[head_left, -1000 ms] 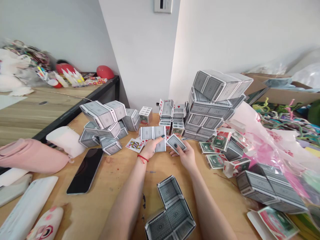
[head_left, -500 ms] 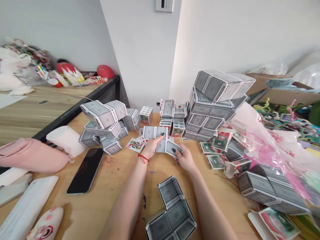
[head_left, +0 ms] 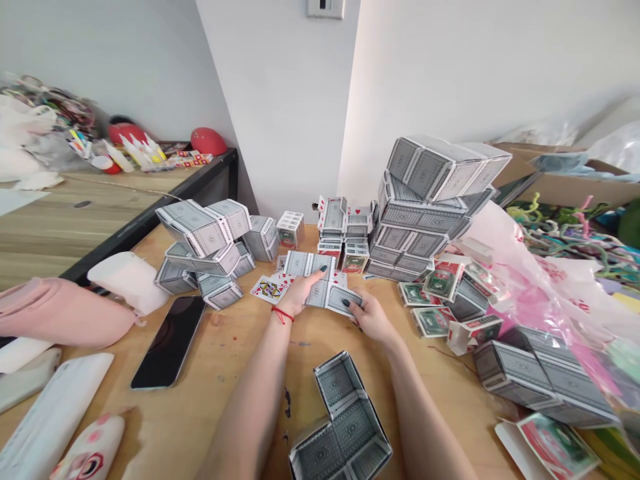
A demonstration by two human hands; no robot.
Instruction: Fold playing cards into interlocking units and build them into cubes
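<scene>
Though print on green card boxes (head_left: 431, 321) was too small to read, red pips showed on face-up cards (head_left: 269, 289). Left hand (head_left: 295, 300) pinched joined grey-backed cards (head_left: 306, 264); right hand (head_left: 371, 319) gripped single card (head_left: 343, 299) touching them, at middle of table (head_left: 240, 360). Bare wood toward near edge; L-shaped card tray (head_left: 345, 417) lay between forearms. Phone (head_left: 167, 331) left, card-block tower (head_left: 425, 220) right.

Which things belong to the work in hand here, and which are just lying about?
In use: left hand, right hand, folded cards held by both, L-shaped card tray, card-block stacks.
Lying about: phone, pink cloth, pipe cleaners, pink plastic bag.
</scene>
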